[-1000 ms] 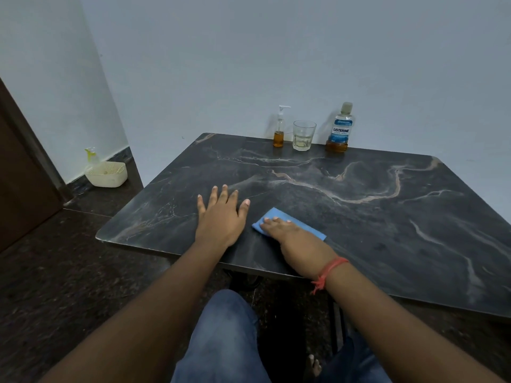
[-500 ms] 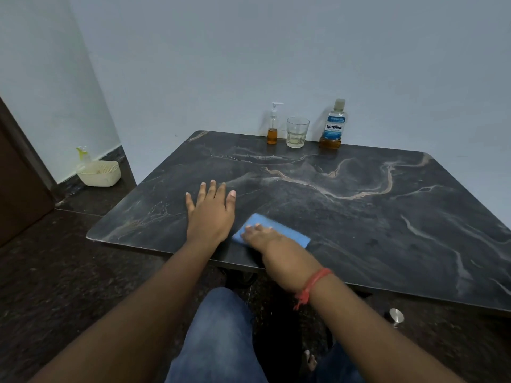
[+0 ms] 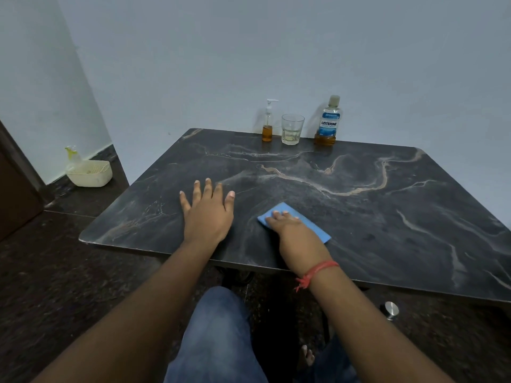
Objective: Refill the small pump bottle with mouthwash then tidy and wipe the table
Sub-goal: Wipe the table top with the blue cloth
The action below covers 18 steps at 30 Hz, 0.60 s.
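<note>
My right hand (image 3: 293, 230) presses flat on a folded blue cloth (image 3: 311, 225) near the front edge of the dark marble table (image 3: 373, 205). My left hand (image 3: 207, 214) rests flat on the tabletop to the left of the cloth, fingers spread, a gap between the two hands. Along the far edge stand the small pump bottle (image 3: 267, 123) with amber liquid in its lower part, a clear glass (image 3: 292, 129) holding a little pale liquid, and the Listerine mouthwash bottle (image 3: 329, 121) with its cap on.
A cream plastic basket (image 3: 90, 174) with a spray bottle (image 3: 72, 156) behind it sits on the dark floor by the left wall. A brown door (image 3: 13, 189) is at far left. A metal knob (image 3: 390, 310) shows below the table's front edge. My knees are under the table.
My right hand has slid the blue cloth back to the right, away from my left hand, after bringing it close. The left hand stays flat in place.
</note>
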Each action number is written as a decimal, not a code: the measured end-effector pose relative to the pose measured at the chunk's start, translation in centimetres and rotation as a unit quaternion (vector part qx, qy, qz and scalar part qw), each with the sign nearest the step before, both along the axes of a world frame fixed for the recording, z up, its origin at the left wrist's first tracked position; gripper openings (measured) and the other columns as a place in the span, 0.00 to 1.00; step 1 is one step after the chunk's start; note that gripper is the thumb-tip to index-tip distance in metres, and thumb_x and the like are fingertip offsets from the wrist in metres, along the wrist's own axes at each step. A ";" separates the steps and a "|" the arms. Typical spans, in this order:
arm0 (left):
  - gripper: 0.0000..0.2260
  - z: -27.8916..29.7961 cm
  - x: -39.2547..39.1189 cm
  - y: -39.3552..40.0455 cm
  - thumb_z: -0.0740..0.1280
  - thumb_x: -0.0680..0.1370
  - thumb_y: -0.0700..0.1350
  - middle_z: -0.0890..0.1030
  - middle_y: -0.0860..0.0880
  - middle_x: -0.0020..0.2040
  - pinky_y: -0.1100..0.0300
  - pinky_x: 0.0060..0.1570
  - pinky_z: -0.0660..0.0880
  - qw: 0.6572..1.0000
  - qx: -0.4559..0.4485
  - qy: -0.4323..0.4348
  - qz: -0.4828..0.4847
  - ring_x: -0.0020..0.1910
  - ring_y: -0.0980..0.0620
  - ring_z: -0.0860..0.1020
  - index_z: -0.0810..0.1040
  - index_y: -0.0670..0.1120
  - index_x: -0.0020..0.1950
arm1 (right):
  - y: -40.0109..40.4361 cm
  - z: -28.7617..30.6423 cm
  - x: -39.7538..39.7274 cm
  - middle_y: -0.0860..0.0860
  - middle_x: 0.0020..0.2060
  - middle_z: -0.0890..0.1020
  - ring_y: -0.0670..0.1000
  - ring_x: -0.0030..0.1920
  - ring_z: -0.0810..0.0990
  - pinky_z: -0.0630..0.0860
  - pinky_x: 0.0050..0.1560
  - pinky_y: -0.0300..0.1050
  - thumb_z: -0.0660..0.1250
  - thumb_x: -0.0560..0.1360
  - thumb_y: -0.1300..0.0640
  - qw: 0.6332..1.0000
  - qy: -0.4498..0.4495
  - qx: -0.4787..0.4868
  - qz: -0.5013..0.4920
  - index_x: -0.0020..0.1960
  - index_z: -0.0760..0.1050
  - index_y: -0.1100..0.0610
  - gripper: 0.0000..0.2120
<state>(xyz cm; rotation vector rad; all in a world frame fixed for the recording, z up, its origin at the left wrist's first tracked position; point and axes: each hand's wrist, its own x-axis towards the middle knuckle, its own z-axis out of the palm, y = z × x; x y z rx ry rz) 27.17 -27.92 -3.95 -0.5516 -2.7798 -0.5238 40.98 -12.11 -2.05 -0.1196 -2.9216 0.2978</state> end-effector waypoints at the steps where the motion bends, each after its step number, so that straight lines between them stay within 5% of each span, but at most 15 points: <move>1: 0.31 0.0 0.1 0.0 0.41 0.84 0.62 0.59 0.45 0.82 0.36 0.76 0.39 1.000 -0.022 0.016 -0.015 0.82 0.44 0.50 0.62 0.48 0.80 | -0.4 -0.3 0.4 0.54 0.77 0.59 0.55 0.77 0.56 0.47 0.75 0.44 0.52 0.78 0.68 1.000 0.011 0.002 0.017 0.77 0.60 0.55 0.28; 4: 0.30 -0.1 0.2 0.4 0.42 0.83 0.62 0.61 0.47 0.81 0.35 0.77 0.40 0.996 -0.049 0.036 -0.064 0.82 0.46 0.51 0.63 0.49 0.80 | 0.0 -0.4 1.8 0.54 0.78 0.57 0.53 0.78 0.53 0.44 0.74 0.41 0.57 0.77 0.69 0.992 -0.064 -0.024 0.110 0.77 0.60 0.54 0.30; 9: 0.30 0.0 0.2 0.9 0.41 0.83 0.63 0.62 0.47 0.81 0.34 0.76 0.40 0.988 -0.095 0.079 -0.092 0.82 0.46 0.52 0.64 0.51 0.79 | 3.6 0.7 3.7 0.56 0.77 0.60 0.56 0.77 0.57 0.48 0.74 0.44 0.57 0.77 0.68 0.999 -0.018 -0.014 -0.034 0.76 0.61 0.56 0.28; 13: 0.33 0.1 0.9 2.7 0.39 0.82 0.65 0.59 0.47 0.82 0.33 0.75 0.41 0.992 -0.088 0.044 -0.082 0.82 0.45 0.49 0.62 0.51 0.80 | 3.1 -0.2 4.7 0.54 0.78 0.59 0.55 0.78 0.55 0.48 0.75 0.46 0.57 0.75 0.72 0.993 -0.073 -0.060 0.071 0.76 0.62 0.55 0.31; 18: 0.33 -0.2 1.1 3.6 0.39 0.82 0.65 0.59 0.47 0.82 0.33 0.76 0.41 0.992 -0.071 0.039 -0.094 0.82 0.44 0.49 0.62 0.51 0.80 | 7.4 0.1 6.2 0.55 0.77 0.61 0.54 0.77 0.57 0.50 0.75 0.45 0.56 0.75 0.70 0.992 -0.016 -0.024 -0.120 0.77 0.61 0.53 0.31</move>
